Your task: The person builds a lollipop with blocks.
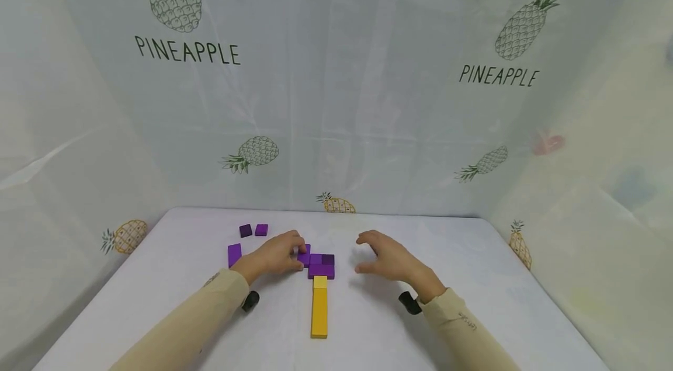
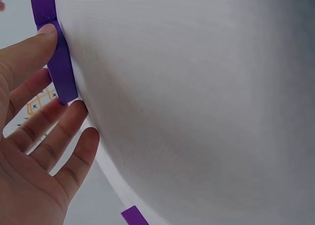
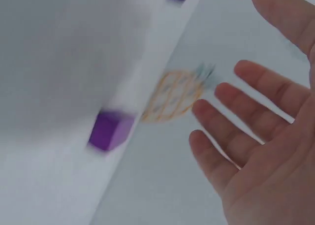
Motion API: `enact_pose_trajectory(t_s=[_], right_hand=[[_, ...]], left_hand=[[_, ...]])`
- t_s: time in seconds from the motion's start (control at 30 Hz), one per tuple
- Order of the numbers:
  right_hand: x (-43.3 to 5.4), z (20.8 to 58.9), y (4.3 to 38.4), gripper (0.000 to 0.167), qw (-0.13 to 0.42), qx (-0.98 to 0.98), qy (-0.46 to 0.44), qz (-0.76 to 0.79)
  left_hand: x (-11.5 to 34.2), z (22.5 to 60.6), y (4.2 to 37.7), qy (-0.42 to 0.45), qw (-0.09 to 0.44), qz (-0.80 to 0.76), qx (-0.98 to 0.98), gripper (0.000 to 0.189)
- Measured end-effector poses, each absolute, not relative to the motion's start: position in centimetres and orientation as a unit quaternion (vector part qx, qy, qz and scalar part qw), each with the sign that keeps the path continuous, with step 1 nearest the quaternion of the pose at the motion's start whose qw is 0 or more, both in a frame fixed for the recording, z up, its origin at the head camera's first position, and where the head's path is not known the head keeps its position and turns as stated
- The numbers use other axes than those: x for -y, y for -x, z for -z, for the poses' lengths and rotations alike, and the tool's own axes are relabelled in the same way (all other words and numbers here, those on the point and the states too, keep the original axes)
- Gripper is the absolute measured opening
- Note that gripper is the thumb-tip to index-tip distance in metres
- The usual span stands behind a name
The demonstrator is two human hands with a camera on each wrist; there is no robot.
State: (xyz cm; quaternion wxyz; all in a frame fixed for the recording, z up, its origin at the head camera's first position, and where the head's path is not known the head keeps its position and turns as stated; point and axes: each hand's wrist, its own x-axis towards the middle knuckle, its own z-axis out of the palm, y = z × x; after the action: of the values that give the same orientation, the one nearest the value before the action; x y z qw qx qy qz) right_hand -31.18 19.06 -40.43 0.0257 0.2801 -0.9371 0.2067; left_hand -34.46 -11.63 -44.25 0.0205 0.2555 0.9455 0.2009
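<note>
Across the white tabletop, whose cloth shows faint creases, a slight ruck under a block could leave it tilted or out of line. At three o'clock from the purple cluster, the right hand hangs apart from it, its grip spread wide and holding nothing; with no steadying hand there, a push from nine o'clock could slide the whole arrangement. At nine o'clock the left hand has its grip narrowed to a pinch, thumb and fingertip on a purple block. That block sits just beside the cluster, perhaps touching; I cannot tell for certain. Pressed too hard or let go unevenly, it could skew the seam.

At six o'clock the long yellow bar, with a paler yellow piece at its twelve o'clock end, lies close enough to shift if the cluster's lower purple block is nudged. Out at nine o'clock, a loose purple block lies near the left wrist, where a backward sweep might catch it. Smallest, the dark purple square in the cluster looks easiest to jolt.
</note>
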Motion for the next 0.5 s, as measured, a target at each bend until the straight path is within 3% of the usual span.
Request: enact_pose_trajectory(t_s=[0.2,0.5], right_hand=[[-22.0,41.6,34.8,0.059,0.015,0.937,-0.274,-0.214],[-23.5,42.6,36.6,0.059,-0.013,0.942,-0.255,-0.217]], left_hand=[[11.5,44.0,34.3,-0.253,0.032,-0.214,-0.943,0.025],[11.5,44.1,34.5,-0.247,0.034,-0.213,-0.945,0.027]])
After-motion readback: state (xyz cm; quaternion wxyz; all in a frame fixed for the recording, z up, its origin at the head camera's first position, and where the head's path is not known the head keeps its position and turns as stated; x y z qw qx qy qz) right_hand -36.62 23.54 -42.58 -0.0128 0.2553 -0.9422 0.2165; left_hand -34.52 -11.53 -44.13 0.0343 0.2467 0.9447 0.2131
